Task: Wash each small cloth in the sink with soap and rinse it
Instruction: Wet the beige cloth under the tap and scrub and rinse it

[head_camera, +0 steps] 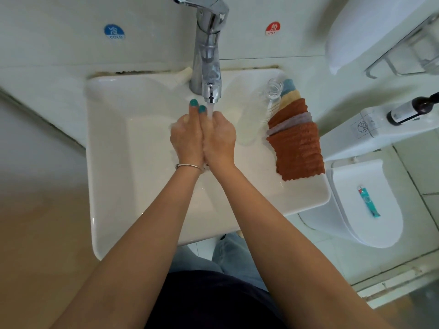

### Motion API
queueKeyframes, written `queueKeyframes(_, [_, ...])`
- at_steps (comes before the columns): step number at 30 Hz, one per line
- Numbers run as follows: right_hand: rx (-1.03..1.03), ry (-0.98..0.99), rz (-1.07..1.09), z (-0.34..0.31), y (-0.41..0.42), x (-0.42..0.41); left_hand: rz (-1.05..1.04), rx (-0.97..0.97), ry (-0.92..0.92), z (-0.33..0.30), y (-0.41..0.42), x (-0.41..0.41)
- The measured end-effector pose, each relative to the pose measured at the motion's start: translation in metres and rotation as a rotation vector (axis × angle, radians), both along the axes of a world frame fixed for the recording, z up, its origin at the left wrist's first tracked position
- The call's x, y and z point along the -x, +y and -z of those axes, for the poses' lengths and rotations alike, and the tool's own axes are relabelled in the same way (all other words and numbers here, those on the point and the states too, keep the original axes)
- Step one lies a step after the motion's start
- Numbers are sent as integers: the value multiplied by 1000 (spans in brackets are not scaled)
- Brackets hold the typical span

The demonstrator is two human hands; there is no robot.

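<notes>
We see the sink [107, 162] filling the middle of the view, its front rim close to our body and its back edge against the wall. The basin's left half lies open; the right rim is crowded. To the right, past the sink's edge, stands the toilet [351, 210], with a teal tube [369, 202] lying on its lid. The tap [209, 55] rises at the back rim, and its stream falls onto our hands. The cloths [298, 148] lie in an overlapping stack along the right rim, rust-brown ones nearest us, grey, yellow and blue ones behind, the front corner reaching toward the rim's outer edge. A clear bottle [273, 100] lies just beside them on the basin side. Our left hand [186, 138] and right hand [221, 138] are pressed together, palm to palm, under the water, over the basin's middle, holding no cloth. A thin bangle [188, 166] circles the left wrist.
</notes>
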State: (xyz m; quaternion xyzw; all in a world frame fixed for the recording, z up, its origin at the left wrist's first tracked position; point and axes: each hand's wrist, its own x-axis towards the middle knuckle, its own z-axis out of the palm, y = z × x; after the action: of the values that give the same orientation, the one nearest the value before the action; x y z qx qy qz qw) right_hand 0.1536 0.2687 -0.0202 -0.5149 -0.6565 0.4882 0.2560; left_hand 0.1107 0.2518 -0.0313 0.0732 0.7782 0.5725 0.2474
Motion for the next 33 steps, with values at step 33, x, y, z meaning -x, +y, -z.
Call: queueKeyframes(33, [10,236,33,6,-7,-54,453,-136,-86,0,-42,-9])
